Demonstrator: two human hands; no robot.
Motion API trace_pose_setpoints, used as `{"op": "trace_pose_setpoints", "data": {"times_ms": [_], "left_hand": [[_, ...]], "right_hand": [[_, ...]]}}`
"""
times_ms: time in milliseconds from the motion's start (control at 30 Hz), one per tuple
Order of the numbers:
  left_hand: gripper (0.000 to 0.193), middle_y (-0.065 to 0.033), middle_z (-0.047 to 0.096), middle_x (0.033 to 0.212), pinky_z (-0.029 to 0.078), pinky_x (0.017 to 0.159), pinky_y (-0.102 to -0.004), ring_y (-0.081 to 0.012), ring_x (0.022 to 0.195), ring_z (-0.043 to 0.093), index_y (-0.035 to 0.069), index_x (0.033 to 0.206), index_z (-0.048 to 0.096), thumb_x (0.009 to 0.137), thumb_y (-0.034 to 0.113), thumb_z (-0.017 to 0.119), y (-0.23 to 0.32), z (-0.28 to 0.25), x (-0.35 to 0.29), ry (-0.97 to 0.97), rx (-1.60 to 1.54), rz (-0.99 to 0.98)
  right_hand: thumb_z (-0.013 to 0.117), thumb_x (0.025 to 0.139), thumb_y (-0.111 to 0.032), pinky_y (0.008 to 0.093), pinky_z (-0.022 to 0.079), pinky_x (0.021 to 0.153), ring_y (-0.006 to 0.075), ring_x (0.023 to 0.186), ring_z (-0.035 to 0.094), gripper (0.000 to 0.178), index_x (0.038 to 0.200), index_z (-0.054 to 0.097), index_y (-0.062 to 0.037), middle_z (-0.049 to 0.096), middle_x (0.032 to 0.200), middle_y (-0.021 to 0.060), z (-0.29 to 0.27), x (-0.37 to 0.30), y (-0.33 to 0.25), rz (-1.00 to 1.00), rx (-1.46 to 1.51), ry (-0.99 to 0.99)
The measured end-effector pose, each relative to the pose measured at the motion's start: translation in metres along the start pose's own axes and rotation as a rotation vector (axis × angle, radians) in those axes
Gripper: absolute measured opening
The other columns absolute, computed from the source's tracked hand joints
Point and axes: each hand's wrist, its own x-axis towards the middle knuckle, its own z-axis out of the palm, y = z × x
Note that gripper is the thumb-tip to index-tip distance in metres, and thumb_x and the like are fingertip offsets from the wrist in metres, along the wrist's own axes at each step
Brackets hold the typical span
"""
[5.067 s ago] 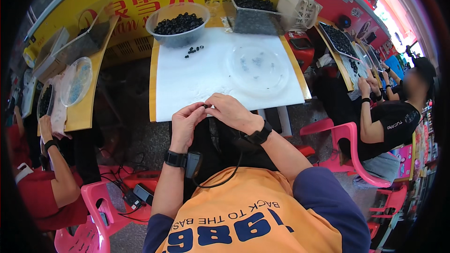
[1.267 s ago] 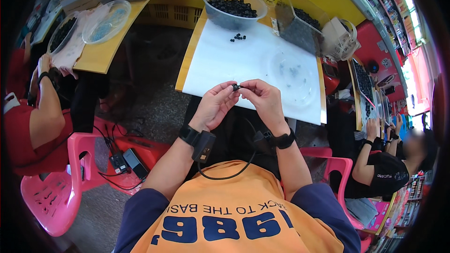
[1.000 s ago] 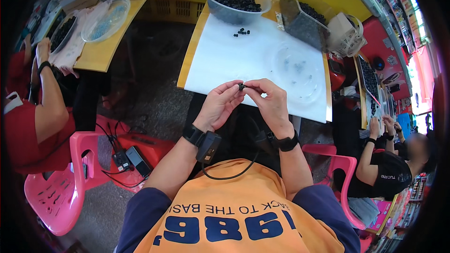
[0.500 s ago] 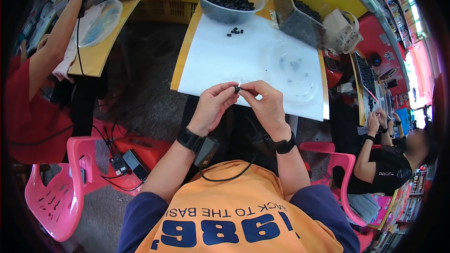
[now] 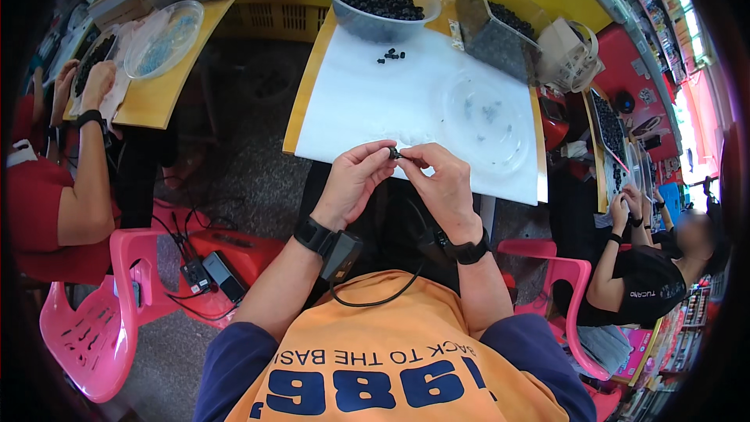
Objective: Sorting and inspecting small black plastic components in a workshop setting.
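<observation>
Over the near edge of the white-covered table, a small black cylindrical part (image 5: 394, 153) is pinched between both my hands; its exact kind is too small to tell. The thumb and fingertips of my left hand (image 5: 351, 185) close on its left end. My right hand (image 5: 445, 180) pinches at its right side, where a thin dark tip shows. Beyond the hands, several similar black pieces (image 5: 391, 55) lie loose on the white sheet (image 5: 367, 94). A clear round shallow dish (image 5: 486, 162) with small translucent bits (image 5: 491, 112) lies to the right.
A translucent bowl (image 5: 375, 27) full of black pieces stands at the table's far edge, beside a clear bin (image 5: 500, 47) and a beige bag (image 5: 569, 55). Co-workers sit left and right. A pink chair (image 5: 90, 336) and a red stool with cables (image 5: 242, 250) are at my left.
My right-hand fingers have shifted slightly around the black part. The left co-worker's arm has come down from the far bin toward the near black pieces.
</observation>
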Motion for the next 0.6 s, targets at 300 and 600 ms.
{"op": "trace_pose_setpoints", "data": {"times_ms": [300, 600], "left_hand": [[0.027, -0.0095, 0.069, 0.108, 0.056, 0.087, -0.0259, -0.0129, 0.094, 0.066, -0.004, 0.123, 0.063, 0.099, 0.007, 0.061, -0.0022, -0.0008, 0.0012, -0.017, -0.017, -0.004], [0.027, -0.008, 0.068, 0.106, 0.055, 0.088, -0.0271, -0.0123, 0.093, 0.064, -0.003, 0.124, 0.063, 0.099, 0.009, 0.061, -0.0005, -0.0007, 0.0012, 0.007, 0.026, -0.044]], "right_hand": [[0.077, 0.082, -0.004, 0.0295, 0.055, 0.068, 0.0211, 0.073, 0.069, 0.014, 0.095, 0.072, -0.0007, 0.072, 0.086, 0.0115, 0.007, -0.0079, 0.0036, 0.046, -0.011, 0.041], [0.077, 0.082, -0.004, 0.0287, 0.055, 0.068, 0.0193, 0.073, 0.07, 0.012, 0.093, 0.072, 0.0, 0.073, 0.087, 0.0108, 0.0074, -0.0096, 0.0043, 0.063, -0.021, 0.047]]}}
